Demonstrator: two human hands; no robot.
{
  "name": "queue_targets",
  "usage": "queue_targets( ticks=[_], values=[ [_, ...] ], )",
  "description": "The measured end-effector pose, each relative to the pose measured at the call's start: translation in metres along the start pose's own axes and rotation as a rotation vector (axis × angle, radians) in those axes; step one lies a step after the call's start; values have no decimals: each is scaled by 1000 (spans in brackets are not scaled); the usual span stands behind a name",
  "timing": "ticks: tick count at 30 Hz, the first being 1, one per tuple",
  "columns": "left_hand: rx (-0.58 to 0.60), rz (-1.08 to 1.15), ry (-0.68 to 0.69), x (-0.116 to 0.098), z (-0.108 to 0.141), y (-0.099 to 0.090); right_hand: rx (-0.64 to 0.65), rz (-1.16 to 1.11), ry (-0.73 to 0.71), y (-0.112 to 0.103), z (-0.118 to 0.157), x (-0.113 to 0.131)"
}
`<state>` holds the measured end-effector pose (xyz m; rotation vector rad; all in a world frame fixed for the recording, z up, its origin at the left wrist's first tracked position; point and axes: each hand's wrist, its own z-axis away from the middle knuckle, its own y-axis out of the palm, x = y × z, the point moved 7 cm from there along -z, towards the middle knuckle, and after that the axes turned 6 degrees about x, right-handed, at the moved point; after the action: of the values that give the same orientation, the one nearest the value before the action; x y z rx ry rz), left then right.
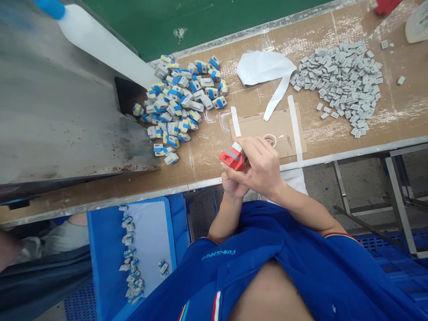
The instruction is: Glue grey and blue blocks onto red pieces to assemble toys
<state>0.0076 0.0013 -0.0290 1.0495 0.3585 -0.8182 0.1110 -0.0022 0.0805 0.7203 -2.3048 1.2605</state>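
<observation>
A red block with a grey band [238, 165] is gripped between both hands above the front edge of the bench. My left hand [234, 186] is closed beneath it, mostly covered by the other hand. My right hand [262, 162] curls over its right side, thumb along the lower edge and fingertips near a small white piece [237, 147] at its top. Just beyond the fingers, a small round dish [269, 140] with a thin stick rests on a taped cardboard sheet [284, 122].
Grey blocks with blue and yellow markings [177, 104] are heaped at left beside a metal machine housing [60, 102]. Small grey pieces [347, 80] are piled at right. A white cloth [264, 67] lies between. Below left, a blue tray [107, 267] carries more blocks; another person [43, 276] is beyond.
</observation>
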Motion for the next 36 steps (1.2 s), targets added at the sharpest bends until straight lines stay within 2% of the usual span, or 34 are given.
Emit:
queue_targets(
  ticks=[4,8,10,13,16,19,21,27,31,32,36],
  values=[
    [129,-116,7,-4,-2,5,-16,-68,-12,-1,3,-5],
    [355,-157,-19,-6,0,22,-70,-240,-137,-10,4,-8],
    [499,-133,27,-10,3,35,-126,-322,-213,-19,6,-10],
    [701,-124,169,-17,12,53,-205,-412,-285,-28,12,-14],
    [820,-133,241,-20,23,69,-317,-411,-280,-35,19,-19],
    [865,-126,194,-18,32,81,-426,-347,-254,-41,26,-19],
    [885,-103,156,-17,38,86,-447,-337,-242,-45,29,-17],
    [897,-55,64,-13,45,88,-298,-375,-244,-44,39,-18],
    [901,-14,0,-9,43,86,-141,-341,-171,-33,41,-23],
    [915,10,7,-10,43,87,-138,-349,-178,-33,39,-22],
    [950,19,77,-14,43,87,-257,-402,-231,-36,37,-18]
  ],
)
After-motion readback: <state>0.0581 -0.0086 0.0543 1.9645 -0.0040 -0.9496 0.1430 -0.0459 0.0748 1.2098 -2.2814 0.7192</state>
